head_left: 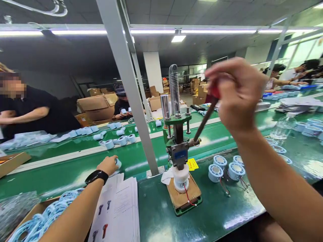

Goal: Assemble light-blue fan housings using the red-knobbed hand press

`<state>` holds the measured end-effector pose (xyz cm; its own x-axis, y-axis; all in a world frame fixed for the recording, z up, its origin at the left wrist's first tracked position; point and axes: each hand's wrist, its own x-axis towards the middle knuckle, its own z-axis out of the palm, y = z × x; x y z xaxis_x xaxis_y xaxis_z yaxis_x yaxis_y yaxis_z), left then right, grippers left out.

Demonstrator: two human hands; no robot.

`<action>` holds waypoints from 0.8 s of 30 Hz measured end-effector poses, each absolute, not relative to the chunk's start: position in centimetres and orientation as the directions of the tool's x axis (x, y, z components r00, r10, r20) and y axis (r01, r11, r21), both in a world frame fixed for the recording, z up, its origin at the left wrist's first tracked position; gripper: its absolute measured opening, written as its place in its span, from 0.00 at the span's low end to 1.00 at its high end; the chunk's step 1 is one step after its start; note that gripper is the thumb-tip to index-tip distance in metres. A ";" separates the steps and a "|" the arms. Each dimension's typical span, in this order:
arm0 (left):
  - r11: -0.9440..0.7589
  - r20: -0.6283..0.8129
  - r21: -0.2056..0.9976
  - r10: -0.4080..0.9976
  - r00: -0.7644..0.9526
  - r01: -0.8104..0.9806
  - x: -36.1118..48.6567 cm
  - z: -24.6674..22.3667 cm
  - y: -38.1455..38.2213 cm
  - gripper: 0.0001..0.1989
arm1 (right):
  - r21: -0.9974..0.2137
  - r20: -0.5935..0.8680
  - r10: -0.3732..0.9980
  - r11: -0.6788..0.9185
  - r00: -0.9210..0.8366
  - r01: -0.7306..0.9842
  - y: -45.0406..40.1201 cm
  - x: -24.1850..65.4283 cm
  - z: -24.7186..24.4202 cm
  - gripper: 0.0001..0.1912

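My right hand point(236, 90), slightly blurred, is wrapped round the red-knobbed lever point(205, 121) of a green hand press point(179, 151). Under the press's white plunger sits a light blue round part point(181, 185) with red and black wires, on a brown pad point(174, 195). At the left, my left hand point(108, 164) holds a small light blue part point(117, 163) at the edge of the green belt, above a stack of printed sheets point(118, 208). Its far fingers are hidden behind the part and the hand.
Several blue round parts point(215, 173) with wires stand right of the press. A box of blue rings point(50, 215) is at lower left. A metal post point(131, 84) rises behind the sheets. Blue parts point(109, 144) lie on the belt; people work across it and at far right.
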<state>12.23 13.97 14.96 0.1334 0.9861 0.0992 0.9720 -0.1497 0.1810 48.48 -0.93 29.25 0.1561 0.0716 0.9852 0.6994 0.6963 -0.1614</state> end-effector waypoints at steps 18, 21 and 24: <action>-0.329 0.027 0.330 0.940 0.340 0.885 17.2 9.6 -0.7 0.26 | -0.879 0.415 0.824 0.254 0.385 0.403 -2.8 39.1 -0.2 0.40; -0.236 0.156 0.164 0.965 0.211 0.958 10.9 11.2 2.5 0.24 | -0.899 0.426 0.748 0.286 0.509 0.332 -2.0 38.4 -0.7 0.42; -0.045 0.198 0.021 0.979 0.040 0.999 3.3 12.5 5.4 0.27 | -0.885 0.466 0.645 0.350 0.606 0.309 -3.2 37.7 -2.1 0.43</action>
